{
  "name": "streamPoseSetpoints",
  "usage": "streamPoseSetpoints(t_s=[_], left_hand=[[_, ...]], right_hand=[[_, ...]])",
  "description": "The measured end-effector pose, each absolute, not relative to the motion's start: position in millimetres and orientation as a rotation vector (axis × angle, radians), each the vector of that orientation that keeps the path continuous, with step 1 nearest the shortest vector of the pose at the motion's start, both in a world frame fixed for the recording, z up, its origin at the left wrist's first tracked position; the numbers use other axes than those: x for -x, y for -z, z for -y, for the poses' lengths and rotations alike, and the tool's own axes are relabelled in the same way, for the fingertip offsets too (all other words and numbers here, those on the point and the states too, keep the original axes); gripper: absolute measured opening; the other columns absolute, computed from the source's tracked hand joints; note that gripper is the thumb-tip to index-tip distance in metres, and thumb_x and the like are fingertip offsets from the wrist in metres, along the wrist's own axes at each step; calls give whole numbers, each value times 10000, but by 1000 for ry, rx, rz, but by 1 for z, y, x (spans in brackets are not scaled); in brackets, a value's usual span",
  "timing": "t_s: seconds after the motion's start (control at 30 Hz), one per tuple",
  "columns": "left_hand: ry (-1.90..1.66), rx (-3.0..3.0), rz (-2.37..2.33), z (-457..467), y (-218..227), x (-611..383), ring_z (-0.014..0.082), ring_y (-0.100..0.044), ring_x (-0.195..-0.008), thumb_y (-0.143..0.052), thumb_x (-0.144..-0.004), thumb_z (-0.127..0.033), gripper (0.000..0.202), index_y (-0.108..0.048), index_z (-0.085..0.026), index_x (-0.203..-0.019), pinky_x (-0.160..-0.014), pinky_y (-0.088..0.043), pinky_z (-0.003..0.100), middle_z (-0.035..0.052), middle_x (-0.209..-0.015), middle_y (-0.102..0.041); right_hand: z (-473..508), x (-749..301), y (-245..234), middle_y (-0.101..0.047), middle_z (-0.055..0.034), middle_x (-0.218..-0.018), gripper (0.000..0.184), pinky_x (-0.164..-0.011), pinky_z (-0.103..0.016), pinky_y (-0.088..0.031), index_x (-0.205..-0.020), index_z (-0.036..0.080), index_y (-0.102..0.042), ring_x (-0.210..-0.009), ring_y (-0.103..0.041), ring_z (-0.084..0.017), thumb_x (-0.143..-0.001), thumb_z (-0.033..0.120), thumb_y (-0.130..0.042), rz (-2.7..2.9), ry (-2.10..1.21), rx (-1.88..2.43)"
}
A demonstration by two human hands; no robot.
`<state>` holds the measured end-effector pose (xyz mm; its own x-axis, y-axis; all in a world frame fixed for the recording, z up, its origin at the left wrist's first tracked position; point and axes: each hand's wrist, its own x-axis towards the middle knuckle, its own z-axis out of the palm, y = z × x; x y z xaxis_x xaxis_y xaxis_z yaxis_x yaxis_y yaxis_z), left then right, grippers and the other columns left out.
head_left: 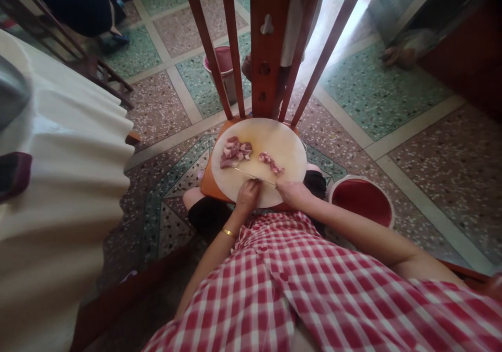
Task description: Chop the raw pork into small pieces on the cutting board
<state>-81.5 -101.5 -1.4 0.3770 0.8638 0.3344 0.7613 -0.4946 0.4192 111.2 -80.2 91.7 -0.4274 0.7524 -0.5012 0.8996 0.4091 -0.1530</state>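
Note:
A round pale cutting board point(251, 129) lies on the seat of a wooden chair in front of me. My right hand point(294, 193) is closed around the handle end of a knife point(248, 173), whose thin blade points left across the board. Curled on the near part of the board, my left hand point(248, 194) has its fingertips close against the blade's near side. Whatever those fingers press on is hidden. A heap of raw meat chunks point(236, 152) sits at the board's left, beyond the knife tip. Smaller cut meat pieces point(270, 162) form a short row right of centre.
The slatted chair back point(257, 43) rises behind the board. A red-lined bucket point(363, 203) stands on the floor at right; another bucket point(223, 64) is beyond the slats. A cloth-covered table point(74, 158) flanks my left. Part of a person point(290, 33) shows behind the chair.

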Motion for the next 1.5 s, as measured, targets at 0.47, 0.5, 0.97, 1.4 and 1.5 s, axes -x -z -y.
streamPoseSetpoints(t_s=[0.47,0.5,0.97,1.4,1.5], left_hand=[[-853,-2321,-1588,99,27,76,220,-567,-951,-453,-860,-131,207,-620,-149,-982,-834,-500,389,102,-929,-633],[-832,-2323,-1605,99,28,76,222,-572,-922,-465,-855,-136,190,-626,-150,-956,-819,-502,389,99,-896,-632],[-968,-2296,-1615,102,18,75,208,-543,-984,-437,-886,-184,218,-604,-169,-1025,-862,-484,392,108,-984,-604],[-858,-2350,-1619,101,19,74,204,-550,-889,-447,-878,-166,176,-621,-144,-893,-796,-501,356,98,-871,-606],[-871,-2343,-1615,102,15,74,198,-536,-921,-435,-889,-181,200,-610,-146,-980,-820,-494,359,98,-935,-604]], right_hand=[[58,-58,-80,-652,-163,-1048,426,-817,-334,-455,-1306,131,-413,-954,-624,-225,-913,145,-249,-2444,609,-1312],[57,-55,-80,-657,-163,-1041,430,-812,-334,-458,-1309,124,-413,-949,-627,-226,-912,142,-247,-2456,614,-1303],[75,-122,-87,-669,-118,-986,369,-750,-312,-472,-1276,205,-435,-913,-640,-233,-939,285,-306,-2333,603,-1391],[49,-57,-81,-662,-142,-1003,340,-774,-283,-449,-1194,131,-473,-960,-612,-209,-913,168,-287,-2467,614,-1266],[48,-74,-81,-648,-156,-1035,342,-796,-291,-443,-1202,122,-470,-984,-606,-216,-904,160,-305,-2415,622,-1280]])
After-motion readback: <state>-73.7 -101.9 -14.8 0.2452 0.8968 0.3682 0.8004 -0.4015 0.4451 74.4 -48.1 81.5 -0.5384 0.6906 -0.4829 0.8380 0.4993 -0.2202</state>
